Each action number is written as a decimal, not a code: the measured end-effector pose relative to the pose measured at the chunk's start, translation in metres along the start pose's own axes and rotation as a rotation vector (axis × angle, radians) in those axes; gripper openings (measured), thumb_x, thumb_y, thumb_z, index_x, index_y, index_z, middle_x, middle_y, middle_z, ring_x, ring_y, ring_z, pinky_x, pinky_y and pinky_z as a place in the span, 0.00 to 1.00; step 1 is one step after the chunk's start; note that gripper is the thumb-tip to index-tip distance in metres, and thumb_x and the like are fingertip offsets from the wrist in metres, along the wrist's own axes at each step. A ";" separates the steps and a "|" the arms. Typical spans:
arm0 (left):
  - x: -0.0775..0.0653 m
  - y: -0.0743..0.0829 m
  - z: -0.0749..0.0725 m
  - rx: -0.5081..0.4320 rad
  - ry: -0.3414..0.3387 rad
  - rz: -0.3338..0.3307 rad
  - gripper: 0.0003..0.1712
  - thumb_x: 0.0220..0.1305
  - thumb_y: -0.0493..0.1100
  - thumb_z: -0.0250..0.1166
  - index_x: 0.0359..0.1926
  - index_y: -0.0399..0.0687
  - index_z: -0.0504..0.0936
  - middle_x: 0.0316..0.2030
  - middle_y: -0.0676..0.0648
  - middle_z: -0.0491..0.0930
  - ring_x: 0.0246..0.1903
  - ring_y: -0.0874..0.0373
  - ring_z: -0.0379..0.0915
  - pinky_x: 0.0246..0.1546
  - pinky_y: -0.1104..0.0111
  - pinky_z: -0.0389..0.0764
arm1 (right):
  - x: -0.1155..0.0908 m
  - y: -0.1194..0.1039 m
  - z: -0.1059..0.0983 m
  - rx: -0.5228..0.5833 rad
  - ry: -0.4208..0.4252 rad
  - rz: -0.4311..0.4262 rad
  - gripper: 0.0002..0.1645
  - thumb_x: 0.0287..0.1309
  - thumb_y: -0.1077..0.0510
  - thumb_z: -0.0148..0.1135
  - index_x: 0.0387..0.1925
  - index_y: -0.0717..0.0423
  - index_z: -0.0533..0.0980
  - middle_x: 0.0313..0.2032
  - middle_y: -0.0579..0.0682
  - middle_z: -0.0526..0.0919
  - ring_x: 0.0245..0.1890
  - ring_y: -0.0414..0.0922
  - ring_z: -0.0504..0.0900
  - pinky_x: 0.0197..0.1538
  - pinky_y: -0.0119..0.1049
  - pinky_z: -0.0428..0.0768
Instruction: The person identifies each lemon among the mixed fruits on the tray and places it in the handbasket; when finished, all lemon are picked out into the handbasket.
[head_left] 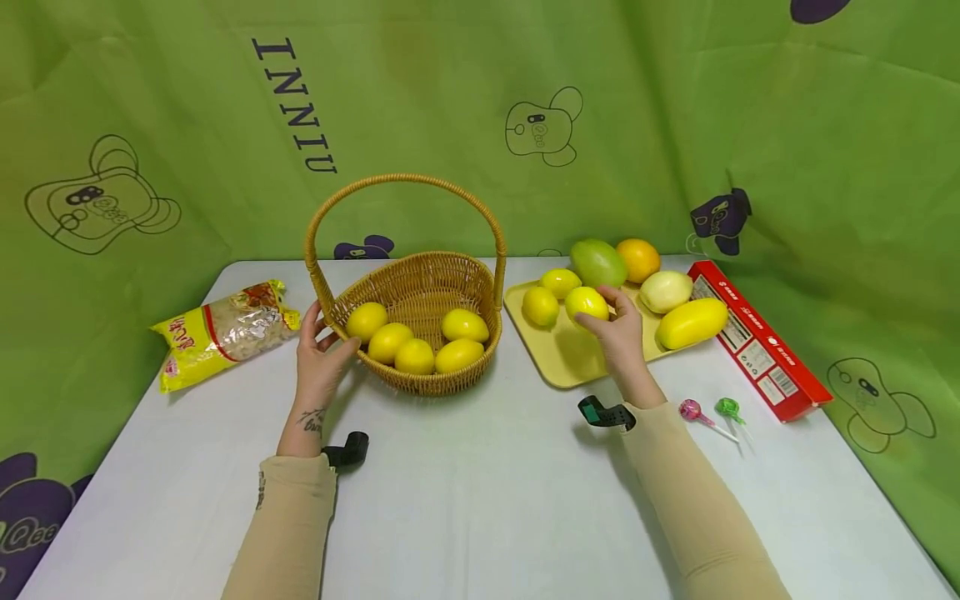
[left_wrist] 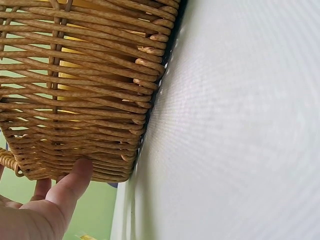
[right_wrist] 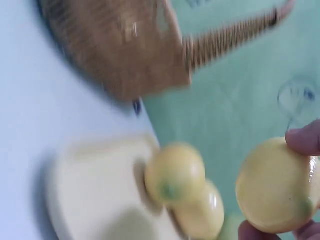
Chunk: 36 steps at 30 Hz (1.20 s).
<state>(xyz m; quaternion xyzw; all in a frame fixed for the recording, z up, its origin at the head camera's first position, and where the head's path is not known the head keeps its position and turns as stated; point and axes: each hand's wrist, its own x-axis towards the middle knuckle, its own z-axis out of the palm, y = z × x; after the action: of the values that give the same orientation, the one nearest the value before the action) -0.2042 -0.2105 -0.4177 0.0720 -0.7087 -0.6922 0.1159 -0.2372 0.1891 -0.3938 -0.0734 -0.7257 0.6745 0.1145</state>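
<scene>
A wicker basket with a tall arched handle stands left of centre, several yellow lemons in its front half. My left hand holds the basket's left side, thumb against the woven wall and other fingers round by the handle's base; the left wrist view shows the thumb on the wicker. Over the yellow tray, my right hand pinches a lemon between thumb and fingers. Two more lemons lie on the tray's left part, just beyond that hand.
Also on the tray are a green mango, an orange, a pale yellow fruit and a long yellow fruit. A red box and two lollipops lie at right. At left is a yellow snack bag.
</scene>
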 end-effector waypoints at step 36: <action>0.001 -0.002 -0.001 0.004 -0.002 -0.006 0.47 0.55 0.29 0.59 0.71 0.65 0.50 0.62 0.40 0.56 0.58 0.45 0.61 0.34 0.82 0.74 | -0.046 -0.035 0.163 -0.057 -0.486 -0.095 0.31 0.49 0.64 0.65 0.57 0.59 0.68 0.54 0.54 0.73 0.49 0.48 0.75 0.47 0.35 0.78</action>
<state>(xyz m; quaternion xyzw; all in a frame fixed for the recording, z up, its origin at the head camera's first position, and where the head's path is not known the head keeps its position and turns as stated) -0.2054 -0.2118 -0.4193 0.0738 -0.7099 -0.6913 0.1131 -0.2345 0.0175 -0.3729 0.1217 -0.7533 0.6454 -0.0339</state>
